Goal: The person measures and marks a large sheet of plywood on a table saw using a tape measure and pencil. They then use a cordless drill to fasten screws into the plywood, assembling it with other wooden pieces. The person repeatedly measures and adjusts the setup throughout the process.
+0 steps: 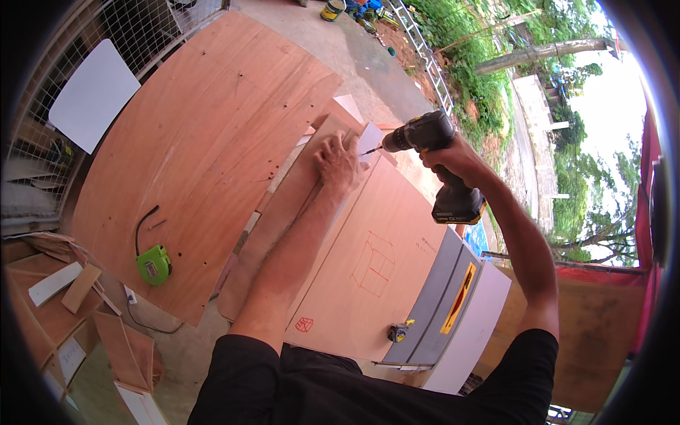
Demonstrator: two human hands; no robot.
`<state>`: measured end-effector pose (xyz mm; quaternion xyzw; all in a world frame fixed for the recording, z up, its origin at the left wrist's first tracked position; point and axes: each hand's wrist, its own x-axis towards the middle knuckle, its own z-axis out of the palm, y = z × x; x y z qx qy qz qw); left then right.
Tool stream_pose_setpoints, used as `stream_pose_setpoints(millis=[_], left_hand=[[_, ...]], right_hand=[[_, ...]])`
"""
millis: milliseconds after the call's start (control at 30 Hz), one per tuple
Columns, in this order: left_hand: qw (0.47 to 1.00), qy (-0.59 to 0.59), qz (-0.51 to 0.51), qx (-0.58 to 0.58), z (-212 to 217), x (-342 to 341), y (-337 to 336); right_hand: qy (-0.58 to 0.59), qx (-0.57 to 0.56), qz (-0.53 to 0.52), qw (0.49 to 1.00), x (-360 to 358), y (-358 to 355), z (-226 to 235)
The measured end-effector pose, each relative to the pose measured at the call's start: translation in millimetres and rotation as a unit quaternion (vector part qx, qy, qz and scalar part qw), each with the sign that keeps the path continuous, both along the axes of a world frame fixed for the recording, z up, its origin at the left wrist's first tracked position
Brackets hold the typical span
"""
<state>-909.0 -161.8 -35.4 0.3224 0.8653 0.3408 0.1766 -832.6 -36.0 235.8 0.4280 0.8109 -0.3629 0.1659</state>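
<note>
My right hand [457, 161] grips a black cordless drill [425, 133] by its handle, with the battery at the handle's foot. The drill's thin bit [370, 151] points left at the pale face of a narrow wooden piece, close to my left fingertips; whether it has entered the wood I cannot tell. My left hand [338, 163] is clamped over the edge of a long brown wooden board [283, 234], fingers bent on top and thumb toward the pale side. Beside it lies a plywood panel [372, 265] with red line drawings.
A large plywood sheet [205, 134] at the left bears a green tape measure [154, 265] and a screw. Another tape measure [399, 331] and a yellow level [459, 297] lie nearer me. Wood offcuts [81, 287] pile up at lower left; a ladder [425, 53] lies beyond.
</note>
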Motion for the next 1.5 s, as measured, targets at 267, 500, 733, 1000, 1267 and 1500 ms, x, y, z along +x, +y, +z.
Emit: stream_pose_setpoints(millis=[267, 500, 733, 1000, 1267, 1500], left_hand=[[1.0, 0.0, -0.008, 0.005, -2.6, -1.8, 0.5], [0.998, -0.006, -0.057, -0.024, -0.5, -17.1, -2.3], [0.98, 0.012, -0.196, 0.013, 1.3, -114.3, 60.9], [0.948, 0.035, -0.298, -0.109, 25.6, -111.0, 120.3], [0.928, 0.01, -0.358, -0.1, 16.8, -100.9, 157.3], [0.922, -0.002, -0.374, -0.1, -0.6, -95.7, 167.6]], right_hand=[[-0.06, 0.012, 0.007, 0.998, -2.0, -10.2, -4.8], [-0.059, 0.015, 0.015, 0.998, -8.0, -16.5, 4.6], [-0.098, 0.022, 0.012, 0.995, -20.0, -15.0, 8.3], [-0.103, 0.044, 0.012, 0.994, -20.6, -18.4, 5.5], [-0.114, 0.044, 0.016, 0.992, -21.0, -11.0, 4.8], [-0.145, 0.029, -0.001, 0.989, -27.0, -5.8, 7.4]])
